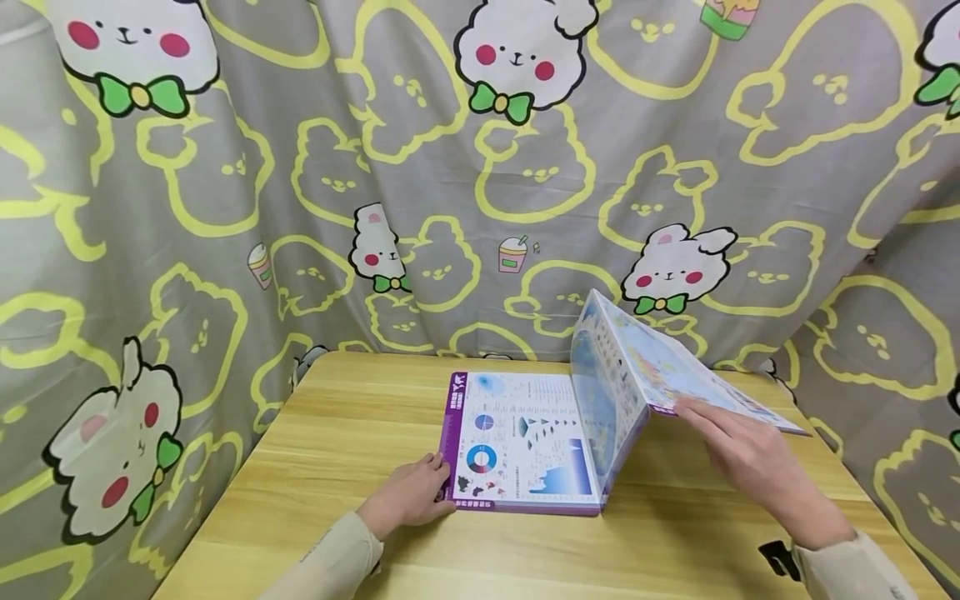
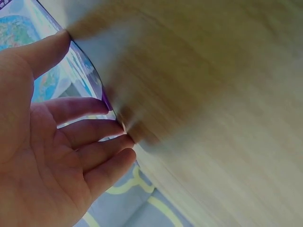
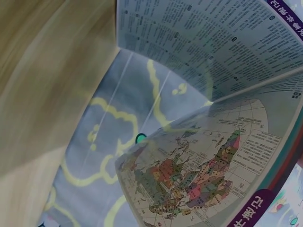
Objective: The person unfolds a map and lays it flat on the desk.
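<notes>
A fold-out map [image 1: 540, 433] with purple borders lies on the table, its left panel flat and showing charts and diagrams. Its right part rises in a steep fold, and a panel with a coloured map [image 1: 660, 354] slopes down to the right. My right hand [image 1: 738, 450] pinches the near edge of that raised panel. My left hand [image 1: 412, 492] rests at the flat panel's lower left corner, fingers loosely extended along the edge. In the left wrist view the left hand's palm [image 2: 52, 156] shows. The right wrist view shows the raised panels' underside [image 3: 199, 175], with a map and dense text; the right hand is mostly hidden there.
The wooden table [image 1: 337, 417] ends at the back against a grey curtain [image 1: 450, 192] printed with yellow outlines and white bears. The curtain also hangs along both sides. A black strap [image 1: 780, 560] shows at the right wrist.
</notes>
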`<state>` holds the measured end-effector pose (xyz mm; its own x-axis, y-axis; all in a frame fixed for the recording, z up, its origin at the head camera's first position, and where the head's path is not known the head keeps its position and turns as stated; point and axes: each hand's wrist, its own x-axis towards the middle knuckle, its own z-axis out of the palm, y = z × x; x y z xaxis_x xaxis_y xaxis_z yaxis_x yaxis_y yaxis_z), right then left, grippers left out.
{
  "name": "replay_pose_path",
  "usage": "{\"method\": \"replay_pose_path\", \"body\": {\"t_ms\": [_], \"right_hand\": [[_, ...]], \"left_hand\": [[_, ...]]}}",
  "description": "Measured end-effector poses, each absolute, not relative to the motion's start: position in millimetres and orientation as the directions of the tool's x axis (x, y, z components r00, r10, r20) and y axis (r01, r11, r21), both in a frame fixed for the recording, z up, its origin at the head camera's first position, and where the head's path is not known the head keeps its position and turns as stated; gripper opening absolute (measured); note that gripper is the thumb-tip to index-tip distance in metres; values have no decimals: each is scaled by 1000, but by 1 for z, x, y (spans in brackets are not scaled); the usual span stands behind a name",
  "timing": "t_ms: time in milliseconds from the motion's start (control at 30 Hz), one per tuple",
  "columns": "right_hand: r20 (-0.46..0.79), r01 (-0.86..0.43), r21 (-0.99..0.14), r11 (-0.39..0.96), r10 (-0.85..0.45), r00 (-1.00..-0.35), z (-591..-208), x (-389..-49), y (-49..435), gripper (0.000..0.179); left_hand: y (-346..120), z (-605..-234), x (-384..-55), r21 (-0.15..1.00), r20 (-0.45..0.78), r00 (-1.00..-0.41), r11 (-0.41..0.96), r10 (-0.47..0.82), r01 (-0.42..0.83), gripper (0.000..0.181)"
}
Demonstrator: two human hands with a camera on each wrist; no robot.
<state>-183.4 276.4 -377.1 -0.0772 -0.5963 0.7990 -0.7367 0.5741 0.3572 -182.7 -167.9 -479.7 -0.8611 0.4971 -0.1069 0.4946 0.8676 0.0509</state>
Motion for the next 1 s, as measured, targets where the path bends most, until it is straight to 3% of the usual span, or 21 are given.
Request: {"method": "replay_pose_path", "body": {"t_ms": [467,767,1000], "right_hand": [[817,-699,321,639,-560,-136,-388,-181,300,37],[807,-653,283,703,-542,-234,-400,-178,315,40],[821,-647,279,709,-525,-222,-404,-176,319,39]], "left_hand": [[-169,-485,-186,48,-112,-875,882,470,468,73],[-173,-483,-188,45,-93,-870,875,484,482,70],[-176,-477,-186,63,-127,-870,880,476,471,69]]}}
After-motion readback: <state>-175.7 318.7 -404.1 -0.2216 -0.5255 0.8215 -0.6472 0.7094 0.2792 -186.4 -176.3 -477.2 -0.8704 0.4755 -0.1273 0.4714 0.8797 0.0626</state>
